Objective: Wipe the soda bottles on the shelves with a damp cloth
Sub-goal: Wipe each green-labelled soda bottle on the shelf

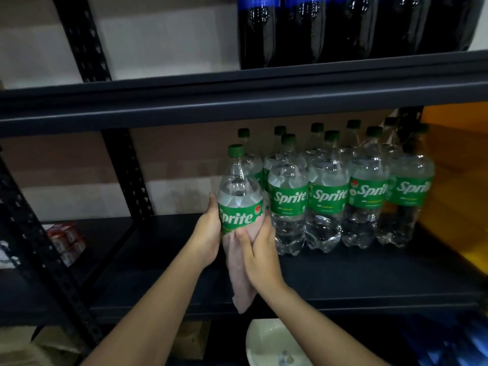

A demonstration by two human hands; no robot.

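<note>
Sprite bottle stands at shelf front, left of its row. Left hand fingers curl round label; right hand presses pink cloth flat against base. Advise steadying, rotating bottle, wiping full circumference.

Held bottle left of bottle row, seemingly on shelf.
</note>
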